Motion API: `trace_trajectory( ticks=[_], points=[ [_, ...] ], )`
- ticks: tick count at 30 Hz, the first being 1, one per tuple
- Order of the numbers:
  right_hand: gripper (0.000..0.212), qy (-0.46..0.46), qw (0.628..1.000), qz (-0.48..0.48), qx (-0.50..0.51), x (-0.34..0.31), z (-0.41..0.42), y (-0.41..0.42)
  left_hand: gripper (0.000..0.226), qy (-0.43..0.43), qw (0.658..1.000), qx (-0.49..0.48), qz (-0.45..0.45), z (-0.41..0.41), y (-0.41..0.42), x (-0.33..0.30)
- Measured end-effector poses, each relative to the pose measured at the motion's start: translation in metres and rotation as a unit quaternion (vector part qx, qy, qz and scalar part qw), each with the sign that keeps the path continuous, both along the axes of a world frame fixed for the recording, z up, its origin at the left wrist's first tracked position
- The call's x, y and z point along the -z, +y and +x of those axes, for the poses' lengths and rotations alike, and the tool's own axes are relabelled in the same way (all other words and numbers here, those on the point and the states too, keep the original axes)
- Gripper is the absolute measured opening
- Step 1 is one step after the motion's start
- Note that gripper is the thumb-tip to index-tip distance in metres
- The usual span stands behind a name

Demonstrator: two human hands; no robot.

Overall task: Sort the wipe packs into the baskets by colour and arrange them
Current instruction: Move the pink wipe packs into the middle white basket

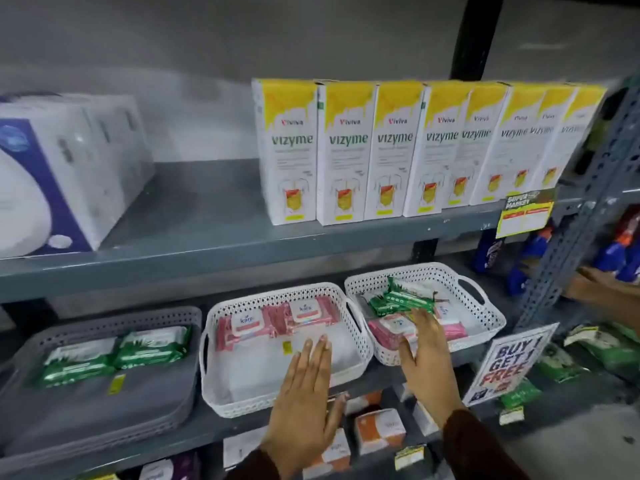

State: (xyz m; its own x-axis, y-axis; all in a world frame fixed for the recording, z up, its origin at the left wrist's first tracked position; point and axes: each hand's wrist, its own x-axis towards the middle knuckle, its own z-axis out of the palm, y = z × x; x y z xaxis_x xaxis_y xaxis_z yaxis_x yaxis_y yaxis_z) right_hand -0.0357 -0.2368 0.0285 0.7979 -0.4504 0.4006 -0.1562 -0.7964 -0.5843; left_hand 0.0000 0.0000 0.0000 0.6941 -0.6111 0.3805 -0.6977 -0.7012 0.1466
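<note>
Three baskets stand on the lower shelf. The grey basket at left holds two green wipe packs. The middle white basket holds two pink packs at its back. The right white basket holds green packs on top of pink packs. My left hand is open, fingers flat over the middle basket's front. My right hand is open, its fingers resting on the pink packs in the right basket.
Yellow-and-white boxes line the upper shelf, with a large white pack at left. A "Buy 1 Get 1 Free" sign hangs right of the baskets. Another person's hand reaches in at far right. Orange boxes sit on the shelf below.
</note>
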Motion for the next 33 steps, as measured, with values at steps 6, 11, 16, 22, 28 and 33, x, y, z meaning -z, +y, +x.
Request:
trace_trajectory(
  ticks=[6, 11, 16, 22, 28, 33],
  points=[
    [0.055, 0.137, 0.985, 0.075, -0.077, 0.01, 0.041, -0.06, 0.073, 0.05, 0.994, -0.045, 0.091, 0.001, -0.048, 0.018],
    [0.084, 0.305, 0.927, 0.068, -0.209, 0.003, 0.09, -0.108, 0.069, 0.076, 0.989, -0.08, 0.095, 0.007, -0.058, 0.035],
    [0.078, 0.414, 0.882, 0.006, -0.226, -0.002, 0.128, -0.116, 0.065, 0.074, 0.991, -0.092, 0.063, 0.006, -0.059, 0.038],
    [0.07, 0.422, 0.877, -0.015, -0.231, -0.004, 0.135, -0.126, 0.059, 0.064, 0.99, -0.106, 0.066, 0.006, -0.05, 0.037],
    [0.054, 0.326, 0.929, 0.046, -0.167, -0.018, 0.115, -0.136, 0.064, 0.069, 0.981, -0.159, 0.082, 0.004, -0.031, 0.04],
    [0.054, 0.204, 0.954, 0.149, -0.16, -0.039, 0.102, -0.107, 0.067, 0.07, 0.975, -0.199, 0.069, 0.005, -0.017, 0.04]
  ],
)
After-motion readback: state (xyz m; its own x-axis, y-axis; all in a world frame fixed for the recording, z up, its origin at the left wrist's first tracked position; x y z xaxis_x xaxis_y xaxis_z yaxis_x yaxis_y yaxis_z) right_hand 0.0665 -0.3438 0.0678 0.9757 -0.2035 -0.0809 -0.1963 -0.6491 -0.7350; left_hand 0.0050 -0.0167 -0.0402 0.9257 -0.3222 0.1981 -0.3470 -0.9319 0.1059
